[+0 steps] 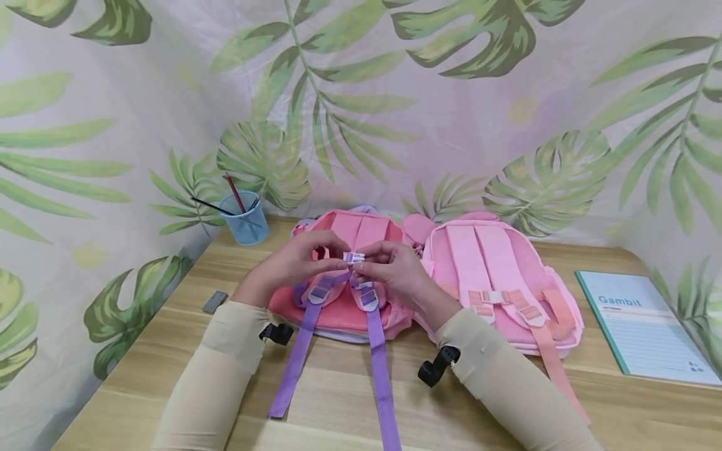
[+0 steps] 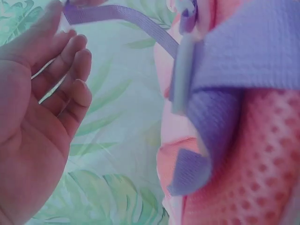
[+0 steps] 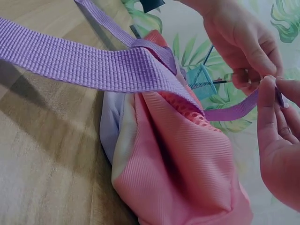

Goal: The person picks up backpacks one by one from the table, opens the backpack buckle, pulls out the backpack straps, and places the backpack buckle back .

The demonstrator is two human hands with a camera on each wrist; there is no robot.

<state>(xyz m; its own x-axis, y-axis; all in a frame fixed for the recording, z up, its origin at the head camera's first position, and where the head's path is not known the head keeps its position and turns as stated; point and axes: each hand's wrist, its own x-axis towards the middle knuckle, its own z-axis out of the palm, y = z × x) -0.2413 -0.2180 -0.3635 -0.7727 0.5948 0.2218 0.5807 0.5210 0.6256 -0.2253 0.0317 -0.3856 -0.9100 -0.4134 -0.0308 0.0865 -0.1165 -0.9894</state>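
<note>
A small white side-release buckle (image 1: 354,257) on purple webbing hangs above the coral-pink backpack (image 1: 341,318). My left hand (image 1: 299,258) pinches its left side between thumb and fingertips. From the right, my right hand (image 1: 403,270) pinches the other end. Whether the two halves are fully locked cannot be made out. In the left wrist view, the outer fingers of my left hand (image 2: 44,101) curl loosely, with a purple strap (image 2: 117,14) running off from the fingertips. Both hands meet fingertip to fingertip at the strap's end in the right wrist view, where the buckle is mostly hidden.
A light-pink backpack (image 1: 437,257) with orange straps lies right of the coral one. Two long purple straps (image 1: 380,369) trail toward the front. A blue mesh pencil cup (image 1: 248,228), a grey eraser-like block (image 1: 215,302) and a notebook (image 1: 648,332) also lie on the wooden table (image 1: 321,401).
</note>
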